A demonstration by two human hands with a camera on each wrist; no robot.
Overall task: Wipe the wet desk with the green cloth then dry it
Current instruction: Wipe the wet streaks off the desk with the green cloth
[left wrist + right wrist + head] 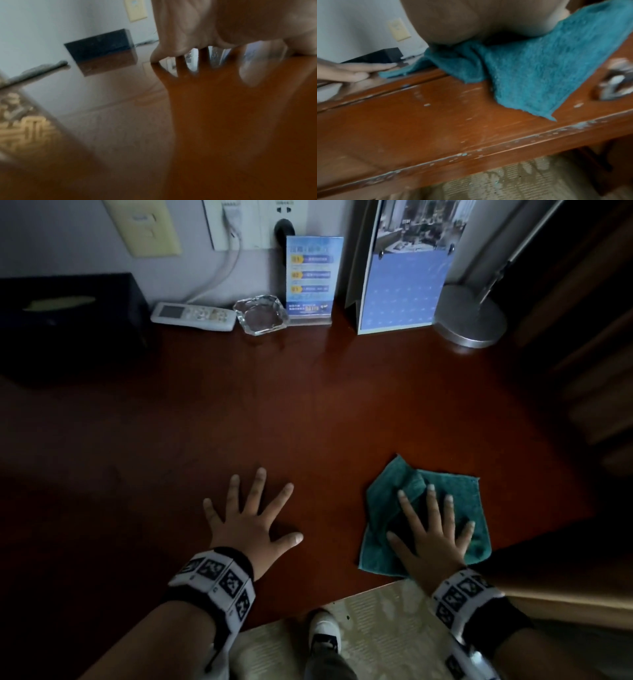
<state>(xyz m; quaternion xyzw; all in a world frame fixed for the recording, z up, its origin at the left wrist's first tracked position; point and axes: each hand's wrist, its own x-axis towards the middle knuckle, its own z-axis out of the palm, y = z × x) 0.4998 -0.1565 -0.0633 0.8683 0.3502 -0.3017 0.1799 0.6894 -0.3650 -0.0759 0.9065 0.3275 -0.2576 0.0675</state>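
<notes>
A green cloth (455,501) lies rumpled near the front right corner of the red-brown desk (308,412). My right hand (431,525) presses flat on it with fingers spread and straight. In the right wrist view the cloth (530,75) hangs partly over the desk's front edge (471,135) under my palm. My left hand (251,515) rests flat on the bare desk to the cloth's left, fingers spread, holding nothing. In the left wrist view its fingers (171,51) touch the glossy desk top (223,121).
Along the back wall stand a black tissue box (68,316), a white remote (193,316), a glass ashtray (262,314), a blue sign stand (313,280), a calendar (407,268) and a lamp base (471,318). A shoe (323,633) shows below the front edge.
</notes>
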